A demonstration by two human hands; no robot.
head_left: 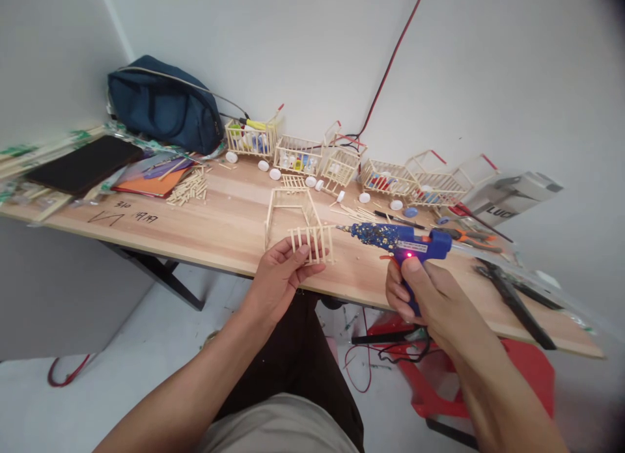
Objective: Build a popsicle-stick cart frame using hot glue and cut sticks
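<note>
My left hand [288, 264] pinches a small slatted panel of thin wooden sticks [316, 245] between thumb and fingers, near the table's front edge. Wrapped round the handle of a blue hot glue gun [390, 238] is my right hand [420, 287]. The gun's nozzle points left, close to the panel's right end; whether it touches cannot be told. A red light glows on the gun, and a clear glue stick comes out of its back. Just behind the panel stands an open wooden stick frame [293, 196], partly covered by my left hand and the panel.
Several miniature stick shopping carts [297, 155] with white wheels line the wall. A blue bag [166, 105], a black tablet-like slab [85, 163] and cut sticks [189, 186] lie left. Orange-handled pliers [471, 237] and a black cutter [515, 303] lie right. A red stool [527, 375] stands below.
</note>
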